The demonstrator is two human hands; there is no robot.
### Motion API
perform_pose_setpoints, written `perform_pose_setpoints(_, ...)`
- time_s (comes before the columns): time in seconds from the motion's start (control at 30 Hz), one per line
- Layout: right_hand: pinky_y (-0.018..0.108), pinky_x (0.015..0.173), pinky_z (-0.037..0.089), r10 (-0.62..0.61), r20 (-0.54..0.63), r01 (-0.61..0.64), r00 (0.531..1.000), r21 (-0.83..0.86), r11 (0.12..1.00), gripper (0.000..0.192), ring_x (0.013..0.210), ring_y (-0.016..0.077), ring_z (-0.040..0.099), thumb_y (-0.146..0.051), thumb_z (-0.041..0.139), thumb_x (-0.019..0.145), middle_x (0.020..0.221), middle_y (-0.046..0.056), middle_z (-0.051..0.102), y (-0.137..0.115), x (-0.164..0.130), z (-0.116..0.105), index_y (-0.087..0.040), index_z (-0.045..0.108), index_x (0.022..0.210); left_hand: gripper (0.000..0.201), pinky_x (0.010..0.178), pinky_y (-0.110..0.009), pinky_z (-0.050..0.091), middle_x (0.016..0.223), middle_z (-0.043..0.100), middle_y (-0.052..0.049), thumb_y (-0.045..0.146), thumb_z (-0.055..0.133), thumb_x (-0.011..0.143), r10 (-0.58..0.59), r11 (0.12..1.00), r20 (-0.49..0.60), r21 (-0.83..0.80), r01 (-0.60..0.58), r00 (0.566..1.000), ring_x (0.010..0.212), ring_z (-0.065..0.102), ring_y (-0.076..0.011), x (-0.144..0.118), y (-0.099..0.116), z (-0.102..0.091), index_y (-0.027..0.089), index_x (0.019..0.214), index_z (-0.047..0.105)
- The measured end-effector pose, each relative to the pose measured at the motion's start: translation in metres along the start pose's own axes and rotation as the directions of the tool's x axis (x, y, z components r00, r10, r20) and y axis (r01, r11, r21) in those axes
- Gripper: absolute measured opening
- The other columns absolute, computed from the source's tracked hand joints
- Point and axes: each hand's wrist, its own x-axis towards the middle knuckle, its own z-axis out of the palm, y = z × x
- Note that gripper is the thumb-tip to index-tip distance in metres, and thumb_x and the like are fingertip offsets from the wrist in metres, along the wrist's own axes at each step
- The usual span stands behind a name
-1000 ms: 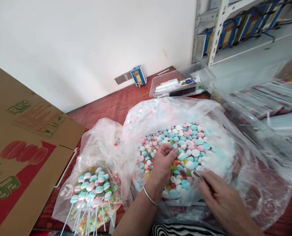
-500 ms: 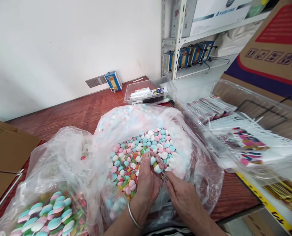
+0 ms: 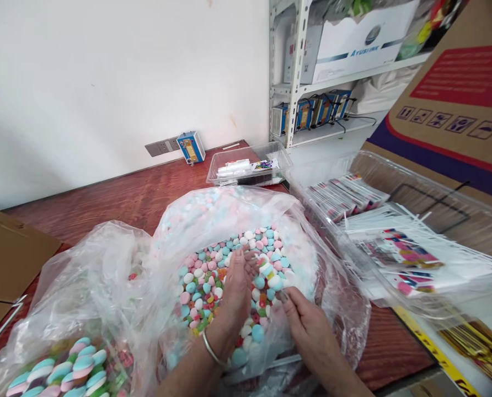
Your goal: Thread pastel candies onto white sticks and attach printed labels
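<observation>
My left hand [image 3: 234, 286], with a bangle at the wrist, is over the candy pile with its fingers stretched out and apart, nothing held in them. Facing it, my right hand [image 3: 306, 320] pinches the lower end of a candy skewer [image 3: 271, 274], a short stack of blue, white and yellow pieces. Most of its stick is hidden by my fingers. Beneath both hands, a large clear plastic bag [image 3: 229, 207] lies opened around many loose pastel candies [image 3: 204, 270] and small gummy rings.
At the lower left, a second plastic bag [image 3: 101, 264] holds finished-looking candy stacks [image 3: 64, 369]. Clear bins with white sticks [image 3: 403, 220] and printed packets stand right. A small clear tray [image 3: 250, 179] sits behind the bag; cardboard boxes [image 3: 14, 259] flank the table.
My left hand has let go of the candy skewer and opened, moving slightly left. My right hand keeps hold of the skewer, a little lower and farther right. The view has tilted up slightly.
</observation>
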Motion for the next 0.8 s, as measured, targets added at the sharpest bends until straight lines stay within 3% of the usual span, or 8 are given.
perform_pose_setpoints(0.07,0.025,0.056,0.043,0.039,-0.043,-0.038,0.998,0.03,0.999,0.032,0.06,0.018,0.06,-0.039,0.033,0.099,0.066,0.0,0.062,0.009,0.0,-0.008,-0.022,0.055,0.083,0.039,0.078,-0.032,0.05,0.107,0.068,-0.01,0.052,0.049,0.091,0.118,0.911,0.032,0.394,-0.121,0.992,0.093,0.064,-0.0223,0.022,0.012,-0.009,0.022,0.113,0.063)
perform_pose_setpoints(0.13,0.025,0.053,0.042,0.067,-0.068,-0.064,0.995,0.049,0.997,0.033,0.057,0.0181,0.058,-0.041,0.033,0.098,0.064,-0.001,0.06,0.016,0.001,-0.014,-0.022,0.056,0.084,0.035,0.073,-0.032,0.048,0.095,0.07,-0.01,0.043,0.046,0.093,0.225,0.666,0.127,0.704,-0.248,0.966,0.084,0.064,-0.0227,0.043,0.02,-0.014,0.02,0.11,0.066)
perform_pose_setpoints(0.17,0.025,0.052,0.042,0.075,-0.075,-0.071,0.994,0.054,0.996,0.034,0.055,0.0181,0.058,-0.042,0.033,0.098,0.062,-0.001,0.059,0.019,0.001,-0.016,-0.022,0.056,0.084,0.033,0.071,-0.032,0.047,0.089,0.07,-0.009,0.039,0.045,0.094,0.255,0.548,0.188,0.78,-0.302,0.948,0.079,0.064,-0.0224,0.052,0.022,-0.015,0.019,0.107,0.068)
perform_pose_setpoints(0.23,0.025,0.051,0.041,0.082,-0.077,-0.077,0.994,0.063,0.995,0.034,0.054,0.0182,0.057,-0.042,0.033,0.097,0.061,-0.002,0.059,0.022,0.001,-0.017,-0.022,0.056,0.082,0.027,0.072,-0.032,0.045,0.083,0.07,-0.007,0.03,0.047,0.092,0.275,0.402,0.288,0.832,-0.381,0.917,0.074,0.062,-0.0214,0.066,0.022,-0.012,0.02,0.101,0.07)
perform_pose_setpoints(0.4,0.025,0.051,0.042,0.07,-0.082,-0.064,0.994,0.078,0.995,0.031,0.054,0.0182,0.058,-0.039,0.035,0.095,0.061,-0.001,0.06,0.024,0.002,-0.016,-0.023,0.057,0.08,0.014,0.073,-0.03,0.042,0.091,0.066,-0.007,0.022,0.057,0.086,0.248,0.259,0.384,0.859,-0.443,0.889,0.079,0.06,-0.0213,0.072,0.004,0.004,0.022,0.09,0.07)
perform_pose_setpoints(0.6,0.025,0.052,0.043,0.066,-0.08,-0.06,0.995,0.07,0.996,0.03,0.057,0.0187,0.059,-0.037,0.035,0.095,0.064,0.0,0.063,0.027,0.002,-0.017,-0.023,0.056,0.079,0.022,0.063,-0.027,0.037,0.087,0.066,-0.007,0.028,0.046,0.094,0.241,0.155,0.418,0.874,-0.46,0.876,0.074,0.059,-0.0206,0.049,-0.007,-0.002,0.024,0.094,0.067)
perform_pose_setpoints(0.7,0.025,0.052,0.042,0.063,-0.071,-0.058,0.995,0.078,0.995,0.029,0.055,0.0178,0.058,-0.037,0.036,0.095,0.061,-0.001,0.06,0.026,0.003,-0.015,-0.024,0.054,0.077,0.018,0.066,-0.028,0.039,0.088,0.067,-0.006,0.033,0.052,0.091,0.276,0.239,0.398,0.853,-0.464,0.875,0.076,0.06,-0.0206,0.043,-0.008,-0.007,0.025,0.093,0.068)
perform_pose_setpoints(0.8,0.024,0.052,0.042,0.055,-0.068,-0.049,0.996,0.085,0.995,0.028,0.055,0.0173,0.057,-0.036,0.037,0.095,0.06,-0.002,0.058,0.024,0.003,-0.014,-0.024,0.054,0.077,0.015,0.067,-0.029,0.041,0.081,0.067,-0.004,0.034,0.057,0.085,0.328,0.372,0.308,0.827,-0.421,0.893,0.072,0.059,-0.0198,0.047,-0.008,-0.01,0.023,0.082,0.067)
